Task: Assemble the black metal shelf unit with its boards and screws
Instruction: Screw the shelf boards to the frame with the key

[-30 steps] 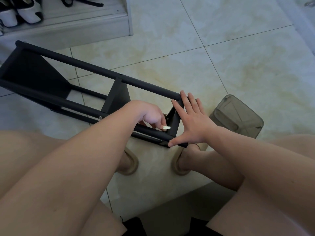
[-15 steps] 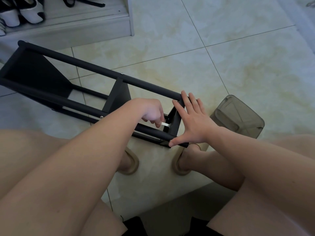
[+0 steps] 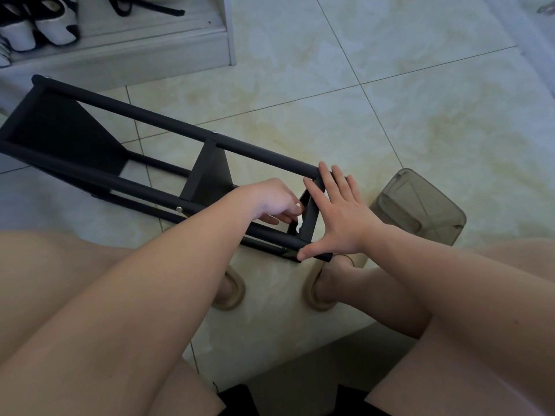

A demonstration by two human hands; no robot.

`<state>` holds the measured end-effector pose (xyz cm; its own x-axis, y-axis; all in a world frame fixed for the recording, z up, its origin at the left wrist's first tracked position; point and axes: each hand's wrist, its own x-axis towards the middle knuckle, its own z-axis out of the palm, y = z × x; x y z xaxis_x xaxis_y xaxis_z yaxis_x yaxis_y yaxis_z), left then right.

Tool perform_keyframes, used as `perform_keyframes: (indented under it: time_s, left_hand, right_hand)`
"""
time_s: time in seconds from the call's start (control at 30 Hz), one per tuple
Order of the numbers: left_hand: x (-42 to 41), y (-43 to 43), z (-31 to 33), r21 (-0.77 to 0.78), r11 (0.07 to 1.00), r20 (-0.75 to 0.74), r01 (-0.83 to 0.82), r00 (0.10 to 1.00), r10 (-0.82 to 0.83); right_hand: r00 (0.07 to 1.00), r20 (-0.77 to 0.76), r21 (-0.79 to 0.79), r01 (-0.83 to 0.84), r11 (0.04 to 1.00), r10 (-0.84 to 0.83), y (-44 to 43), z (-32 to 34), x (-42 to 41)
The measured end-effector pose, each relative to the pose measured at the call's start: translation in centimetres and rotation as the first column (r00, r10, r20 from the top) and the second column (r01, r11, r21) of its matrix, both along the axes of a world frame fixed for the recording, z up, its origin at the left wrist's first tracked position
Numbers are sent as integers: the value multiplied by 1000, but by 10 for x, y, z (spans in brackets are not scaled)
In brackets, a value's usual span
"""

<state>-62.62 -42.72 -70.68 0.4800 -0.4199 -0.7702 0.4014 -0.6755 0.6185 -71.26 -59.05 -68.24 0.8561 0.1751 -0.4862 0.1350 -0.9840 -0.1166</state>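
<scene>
Item: black metal shelf unit (image 3: 156, 120), partly assembled. Position: lying on its side on the tiled floor (image 3: 390, 115), long tubes running from upper left to the person's feet.

Boards fitted: one dark end board (image 3: 60, 136) at the far end and one middle board (image 3: 210, 172) between the tubes. A bright screw head (image 3: 179, 209) shows on the near tube.

Left hand (image 3: 270, 199): reaches inside the near end of the frame. Grip: fingers curled, pinching a small pale tool (image 3: 299, 219) held against the inner face of the near end piece. Its kind cannot be told.

Right hand (image 3: 339, 220): laid flat against the outer face of the near end. Grip: spread, with straight fingers up by the upper tube and the thumb lying along the lower tube's tip.

Also on the floor: a translucent grey plastic container (image 3: 420, 211) just beside the right hand, and beige slippers (image 3: 318, 298) on the person's feet below the frame.

Upper left: black-and-white shoes (image 3: 54, 28) on a low grey ledge.
</scene>
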Motion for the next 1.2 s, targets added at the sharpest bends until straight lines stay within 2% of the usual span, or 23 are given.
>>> perform_keyframes:
  time_s: [0.4,0.63,0.87,1.2]
  left_hand:
    - [0,1,-4,-39,987,-74,-159,985,155]
    - [0,2,4,-1,1000,-83,-19,996,19]
    - [-1,-3,2,-5,998,-95,-65,993,64]
    - [1,-1,4,22,997,-119,76,990,-73]
  right_hand:
    - [1000,-11,1,2,1000,-2,1,2,0]
    - [1000,-7,-3,4,1000,-4,1,2,0]
    - [1000,-11,-2,2,1000,-2,1,3,0]
    - [1000,-11,0,2,1000,-2,0,2,0]
